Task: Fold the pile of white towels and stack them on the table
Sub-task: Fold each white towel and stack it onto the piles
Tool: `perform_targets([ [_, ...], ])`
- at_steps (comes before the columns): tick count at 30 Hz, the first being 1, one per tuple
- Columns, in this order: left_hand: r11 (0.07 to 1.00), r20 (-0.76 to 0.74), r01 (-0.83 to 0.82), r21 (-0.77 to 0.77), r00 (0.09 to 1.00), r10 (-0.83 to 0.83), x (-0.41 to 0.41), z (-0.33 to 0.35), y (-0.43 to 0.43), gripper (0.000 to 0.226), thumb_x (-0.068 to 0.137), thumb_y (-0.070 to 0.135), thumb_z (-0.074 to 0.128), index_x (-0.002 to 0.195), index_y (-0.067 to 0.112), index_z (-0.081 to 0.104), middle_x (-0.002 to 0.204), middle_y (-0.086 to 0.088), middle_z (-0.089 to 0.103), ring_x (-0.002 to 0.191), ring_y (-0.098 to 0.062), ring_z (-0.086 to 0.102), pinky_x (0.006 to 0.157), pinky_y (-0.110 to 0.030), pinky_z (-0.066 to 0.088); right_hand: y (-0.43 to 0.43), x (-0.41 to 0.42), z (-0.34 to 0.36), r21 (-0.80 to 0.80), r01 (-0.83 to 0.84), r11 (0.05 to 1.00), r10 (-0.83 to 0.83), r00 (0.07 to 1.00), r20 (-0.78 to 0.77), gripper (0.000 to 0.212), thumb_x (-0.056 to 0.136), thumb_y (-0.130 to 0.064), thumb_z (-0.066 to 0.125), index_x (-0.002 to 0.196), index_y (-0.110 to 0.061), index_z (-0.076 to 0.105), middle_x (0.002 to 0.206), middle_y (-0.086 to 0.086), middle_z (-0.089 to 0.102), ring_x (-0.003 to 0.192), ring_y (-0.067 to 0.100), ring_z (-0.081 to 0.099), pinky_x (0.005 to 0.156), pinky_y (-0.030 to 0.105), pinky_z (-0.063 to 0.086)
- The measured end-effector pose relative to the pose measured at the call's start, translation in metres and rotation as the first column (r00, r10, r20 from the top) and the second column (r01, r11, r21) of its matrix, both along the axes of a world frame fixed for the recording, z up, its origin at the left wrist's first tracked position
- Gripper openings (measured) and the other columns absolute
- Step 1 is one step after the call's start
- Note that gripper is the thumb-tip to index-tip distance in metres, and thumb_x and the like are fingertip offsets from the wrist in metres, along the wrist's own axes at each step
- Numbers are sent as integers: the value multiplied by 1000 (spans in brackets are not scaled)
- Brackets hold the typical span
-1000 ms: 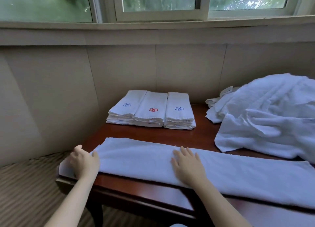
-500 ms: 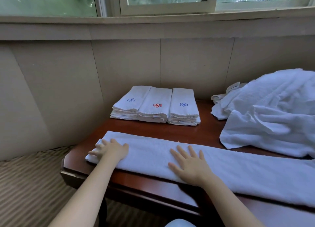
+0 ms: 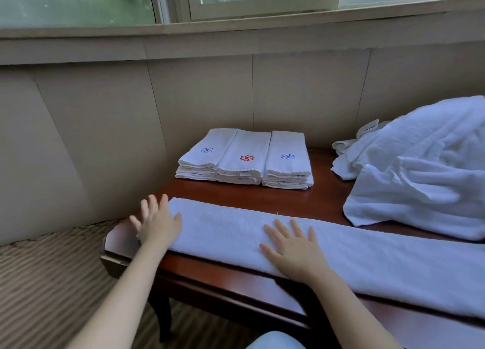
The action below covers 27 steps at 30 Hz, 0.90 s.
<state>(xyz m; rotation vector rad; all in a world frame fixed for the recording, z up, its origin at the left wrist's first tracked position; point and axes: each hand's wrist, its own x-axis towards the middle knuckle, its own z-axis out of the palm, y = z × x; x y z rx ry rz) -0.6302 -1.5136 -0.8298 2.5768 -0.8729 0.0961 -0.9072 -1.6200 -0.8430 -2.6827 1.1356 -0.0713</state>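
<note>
My left hand (image 3: 157, 225), fingers spread, is at the left end of the long folded towel (image 3: 367, 259) on the table (image 3: 223, 272). My right hand (image 3: 294, 249) lies flat on it. Behind, the folded stacks (image 3: 245, 159) show blue, red and blue flower emblems. The unfolded pile (image 3: 425, 170) is at right.

head cam | forward and down (wide-angle) | near over table (image 3: 262, 195)

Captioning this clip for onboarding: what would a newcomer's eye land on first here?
First, the long white towel laid as a strip along the near edge of the table, with the right hand flat on its middle and the left hand open at its left end. Behind it, by the wall, three stacks of folded towels sit side by side, marked blue, red, blue. A rumpled pile of unfolded towels fills the right side.
</note>
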Motion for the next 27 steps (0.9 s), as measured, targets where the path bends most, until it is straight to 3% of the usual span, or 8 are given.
perform_targets([
  [3,667,-417,-387,-636,900,126,-41,-11,14,72,84,12,63,146,8,27,152,-19,21,135,-38,30,110,-50,29,0,2,0,0,17,1000,-17,999,38,58,95,-61,21,149,-40,17,160,-11,4,148,21,-5,115,54,-8],
  [7,264,-883,-850,-456,469,-16,-54,11,9,71,80,7,71,140,8,32,143,-11,35,124,-32,46,99,-45,44,-1,-1,1,21,37,999,-39,991,125,52,97,-53,31,145,-36,31,158,-9,16,147,18,4,116,48,-4],
  [11,403,-865,-803,-439,258,-430,-62,37,-8,8,86,-3,58,87,4,53,80,-5,55,78,-16,60,51,-16,50,-2,-11,5,167,27,986,-89,924,373,37,97,-38,46,132,-28,50,141,-6,47,136,12,35,116,33,16],
  [14,683,-806,-434,-588,376,-456,-94,60,-14,19,82,-11,52,74,7,51,68,-6,46,55,-11,43,34,-15,31,-1,-16,19,485,44,874,-386,670,634,27,97,-39,48,113,-24,63,109,-7,67,110,12,60,87,23,44],
  [16,777,-695,21,-630,432,-575,-120,73,-14,21,81,-11,54,82,10,59,70,-4,52,54,-11,47,41,-15,35,-3,-21,31,758,-155,633,-643,440,627,41,96,-51,42,111,-18,63,102,2,70,97,19,68,81,27,48],
  [19,676,-694,568,-471,235,-681,-155,88,-10,31,91,7,59,115,27,63,102,16,68,88,-4,65,69,-16,51,-9,-38,41,819,-548,168,-846,346,405,64,88,-65,45,117,-10,61,113,15,68,97,31,68,74,38,53],
  [23,603,-606,712,-361,312,-731,-172,99,-14,26,96,22,55,119,31,62,108,19,69,99,0,63,81,-17,50,-13,-57,33,896,-75,438,-818,379,432,6,86,-8,62,92,-7,62,82,9,66,73,23,63,65,28,48],
  [27,729,-568,536,-425,469,-676,-178,99,-30,17,94,25,55,107,32,64,105,7,69,95,-9,63,78,-22,48,-25,-101,53,740,183,647,-723,455,520,7,81,0,61,81,-4,67,74,10,59,70,22,56,63,27,43],
])
